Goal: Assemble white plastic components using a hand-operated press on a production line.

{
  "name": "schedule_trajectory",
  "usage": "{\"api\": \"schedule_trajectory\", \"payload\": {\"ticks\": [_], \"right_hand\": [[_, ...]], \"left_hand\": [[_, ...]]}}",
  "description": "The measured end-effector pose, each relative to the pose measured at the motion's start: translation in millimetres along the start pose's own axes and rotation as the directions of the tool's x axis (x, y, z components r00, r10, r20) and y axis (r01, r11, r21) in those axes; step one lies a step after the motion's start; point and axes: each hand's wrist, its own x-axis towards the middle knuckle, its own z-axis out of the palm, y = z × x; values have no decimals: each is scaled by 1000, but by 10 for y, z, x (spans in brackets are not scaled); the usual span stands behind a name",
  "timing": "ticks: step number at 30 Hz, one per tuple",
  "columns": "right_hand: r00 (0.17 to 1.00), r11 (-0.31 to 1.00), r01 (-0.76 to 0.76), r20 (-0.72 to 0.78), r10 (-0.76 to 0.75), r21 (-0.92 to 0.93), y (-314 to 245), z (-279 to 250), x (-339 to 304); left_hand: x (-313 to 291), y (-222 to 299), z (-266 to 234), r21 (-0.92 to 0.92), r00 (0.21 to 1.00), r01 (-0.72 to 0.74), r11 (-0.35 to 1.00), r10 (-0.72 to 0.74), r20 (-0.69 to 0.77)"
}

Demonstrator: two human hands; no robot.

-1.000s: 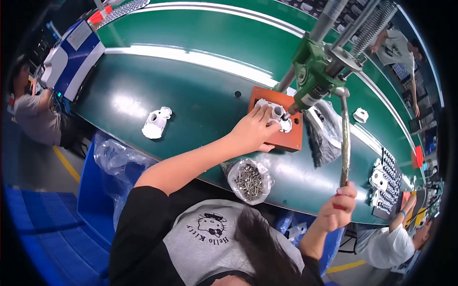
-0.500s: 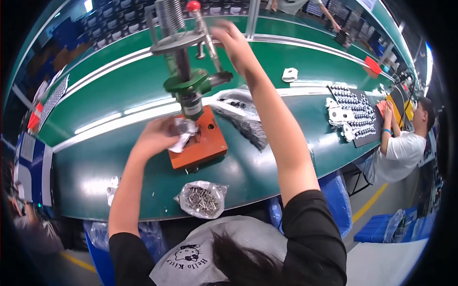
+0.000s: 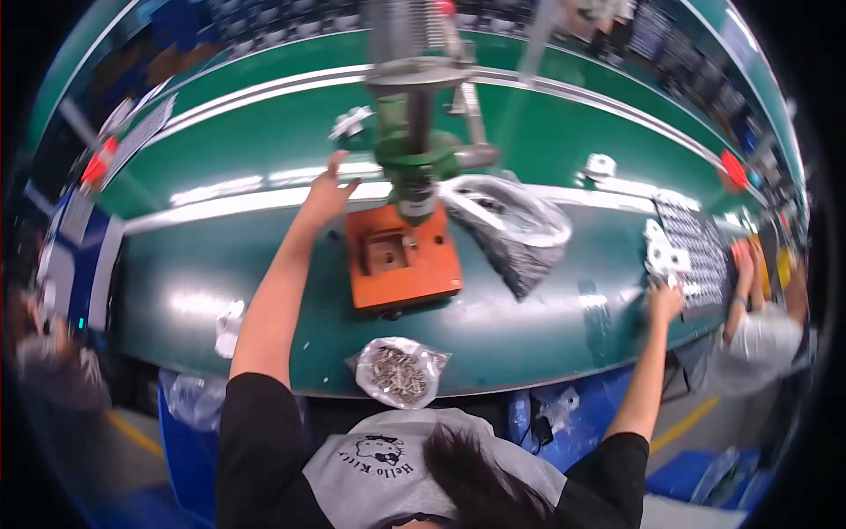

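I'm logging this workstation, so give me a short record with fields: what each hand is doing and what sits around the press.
left hand: open, on the belt beside the orange base plate
right hand: reaching to white parts by a dark tray
press: green, upright on the plate
bag of screws: near belt edge
grey bag: right of the press

orange press base | flat, centre of table | white parts | 3 o'clock, under right grip
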Motion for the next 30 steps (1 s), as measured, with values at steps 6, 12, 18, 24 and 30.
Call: {"api": "schedule_trajectory", "payload": {"ticks": [6, 12, 18, 24, 30], "right_hand": [[974, 978, -65, 227, 18, 200, 859, 1243, 328], [968, 924, -179, -109, 227, 339, 608, 461, -249], [962, 212, -140, 83, 258, 967, -672, -1058, -791], [883, -436, -341, 125, -452, 833, -2673, -2786, -1756], [715, -591, -504, -80, -695, 629, -3411, -3431, -2101]], "left_hand": [[-1280, -519, -1252, 330, 996, 80, 941, -58, -73], [-2527, -958, -1791, 319, 856, 514, 796, -502, -127], [-2611, -800, -1083, 239, 947, 293, 926, -246, -208], [-2364, 263, -670, -900, 967, -47, 433, -207, -149], [-2518, 1221, -412, -986, 983, -109, 126, -132, -126]]}}
